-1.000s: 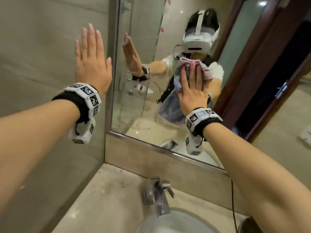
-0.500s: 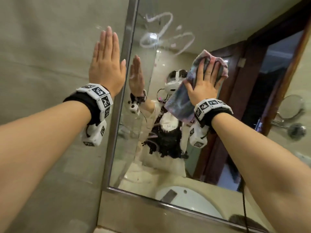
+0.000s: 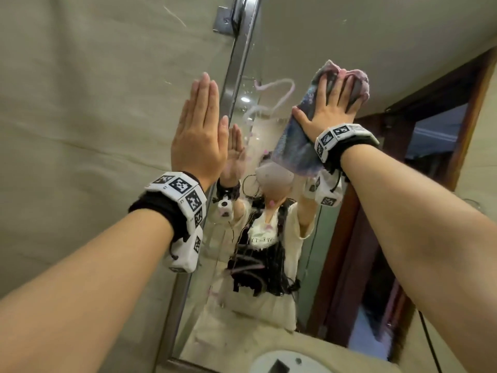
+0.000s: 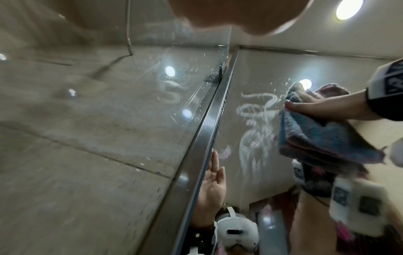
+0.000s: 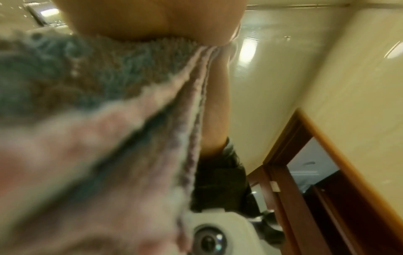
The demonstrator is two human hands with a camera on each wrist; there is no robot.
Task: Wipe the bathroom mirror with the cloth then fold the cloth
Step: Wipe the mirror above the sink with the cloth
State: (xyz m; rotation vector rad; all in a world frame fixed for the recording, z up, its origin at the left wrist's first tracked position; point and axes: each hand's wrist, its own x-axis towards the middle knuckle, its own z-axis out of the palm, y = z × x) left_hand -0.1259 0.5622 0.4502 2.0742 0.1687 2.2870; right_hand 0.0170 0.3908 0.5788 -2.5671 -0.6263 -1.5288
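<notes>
The right hand (image 3: 332, 111) is pressing the cloth (image 3: 298, 146) flat against the mirror (image 3: 282, 44), fingers spread over the bunched top of it and thumb hooking its left edge, so the cloth is hanging down under the palm with its long axis running roughly up and down along the forearm. The white smear (image 3: 271, 100) is lying just to the left of that hand, between the two hands and nearer the right one, looping up beside the fingertips and trailing down past the wrist. The left hand (image 3: 200, 133) is resting open and flat, fingers straight and together, on the wall (image 3: 88, 103) just beside the metal frame (image 3: 239, 68), holding nothing. Judging from this, wiping is under way and the folding is not yet begun; the next stroke is likely calling for a sweep leftward and down, since the smear is sitting on the thumb side of the cloth, well within the right hand's reach
</notes>
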